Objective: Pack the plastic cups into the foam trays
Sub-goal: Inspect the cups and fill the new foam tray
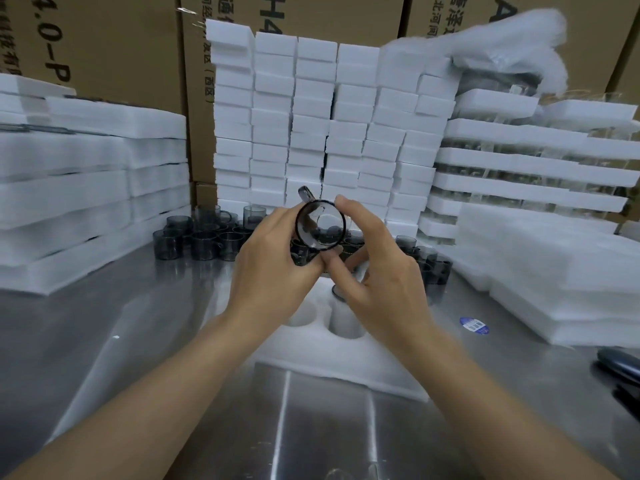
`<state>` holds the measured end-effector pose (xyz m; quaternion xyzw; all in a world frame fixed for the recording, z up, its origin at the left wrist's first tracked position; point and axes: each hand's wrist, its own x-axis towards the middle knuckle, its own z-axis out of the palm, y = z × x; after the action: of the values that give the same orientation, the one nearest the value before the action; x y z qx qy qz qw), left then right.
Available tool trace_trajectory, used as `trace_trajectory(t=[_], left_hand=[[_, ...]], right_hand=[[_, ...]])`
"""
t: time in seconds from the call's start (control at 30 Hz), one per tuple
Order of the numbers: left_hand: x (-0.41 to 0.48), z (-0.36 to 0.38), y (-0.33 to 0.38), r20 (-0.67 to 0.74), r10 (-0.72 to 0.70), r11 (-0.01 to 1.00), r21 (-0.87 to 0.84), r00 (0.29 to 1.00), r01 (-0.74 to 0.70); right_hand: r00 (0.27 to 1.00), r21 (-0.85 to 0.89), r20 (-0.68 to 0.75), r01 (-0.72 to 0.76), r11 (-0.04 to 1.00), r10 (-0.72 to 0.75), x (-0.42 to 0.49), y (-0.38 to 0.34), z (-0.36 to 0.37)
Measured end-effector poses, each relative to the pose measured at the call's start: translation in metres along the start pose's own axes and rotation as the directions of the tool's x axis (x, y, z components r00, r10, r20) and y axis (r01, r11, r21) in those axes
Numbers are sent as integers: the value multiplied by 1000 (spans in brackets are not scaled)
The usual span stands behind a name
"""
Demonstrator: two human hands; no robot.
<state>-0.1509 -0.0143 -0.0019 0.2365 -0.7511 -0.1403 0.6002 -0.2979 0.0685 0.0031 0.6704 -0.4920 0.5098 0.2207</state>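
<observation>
**Head view (the only view).**

**Step in hand:** one smoky cup (320,225) is held up over the middle of the steel table (138,341), above the far end of the foam tray (329,362).
- The cup is tipped on its side, a round end towards the camera and the handle pointing up and left.
- The left hand (273,261) wraps it from the left, fingers curled round the wall.
- The right hand (377,275) pinches it, thumb on top of the rim and fingers beneath. Both hands are clamped on the same cup.
- Judgement: this is a check-and-orient stage. The cup is not yet seated.

**Next move, as judged:**
- Turn the cup so its axis lines up with a free well.
- Lower it straight in with the handle clear of the foam wall.
- The foam looks soft, so light pressure should do, and one hand could let go first.

**Counts:**
- Cups in hand: 1.
- Tray being filled: 1.
- Wells (303,317) plainly open: 2. A third, just beyond and under the right fingers, seems to show a cup rim, but that is not certain. The rest of the tray is hidden.
- Loose cups (201,237) along the table's far edge: about ten left of the hands and about five to the right. They are transparent and overlapping, so no exact count is possible.
- Foam blocks (311,126) stacked behind them: six columns.
- Filled trays (536,157) at the far right corner: at least five layers.
- Flat foam stacks: one at the left edge (86,188), one at the right edge (554,271).
- Blue sticker (474,324) on the table near the right edge: 1.
</observation>
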Motion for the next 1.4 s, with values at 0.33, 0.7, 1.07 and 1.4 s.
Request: trace_trajectory(t=[0.33,0.7,1.07,1.4], left_hand=[[-1,-2,10,-106,28,999,-35,994,-32],[-1,-6,18,-210,93,996,8,973,-94],[-2,-1,10,-117,56,996,-57,992,-63],[8,-4,11,240,-432,653,-581,869,486]], right_hand=[[869,527,194,-483,699,455,12,-13,-5],[751,501,450,-660,560,483,6,-28,9],[710,709,447,-652,269,544,12,-26,5],[740,646,183,-587,488,648,9,-23,2]])
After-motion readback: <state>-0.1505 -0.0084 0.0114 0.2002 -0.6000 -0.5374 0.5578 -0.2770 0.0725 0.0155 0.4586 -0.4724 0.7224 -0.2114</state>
